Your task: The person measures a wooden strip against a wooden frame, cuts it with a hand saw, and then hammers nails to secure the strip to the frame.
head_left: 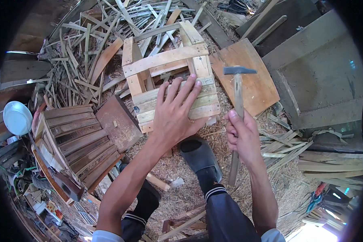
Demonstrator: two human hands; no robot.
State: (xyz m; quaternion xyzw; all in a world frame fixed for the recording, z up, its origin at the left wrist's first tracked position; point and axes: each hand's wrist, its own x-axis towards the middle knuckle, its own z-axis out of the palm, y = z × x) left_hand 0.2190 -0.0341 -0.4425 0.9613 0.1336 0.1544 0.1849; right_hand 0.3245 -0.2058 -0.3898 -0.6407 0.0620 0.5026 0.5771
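Observation:
A small slatted wooden crate [165, 62] stands in the upper middle of the head view, in front of my feet. My left hand [174, 107] lies over its near slats, fingers spread and palm down. My right hand [243, 135] is wrapped round the wooden handle of a hammer [238, 86]. The hammer is held upright in the view, its dark metal head to the right of the crate and apart from it. Nail heads show along the crate's slats.
A brown wooden board [246, 76] lies right of the crate. Behind it is a heap of thin wood strips [88, 60]. A second slatted crate [80, 141] stands at left, near a white bowl [17, 117]. Large panels [322, 72] lean at right. Wood shavings cover the floor.

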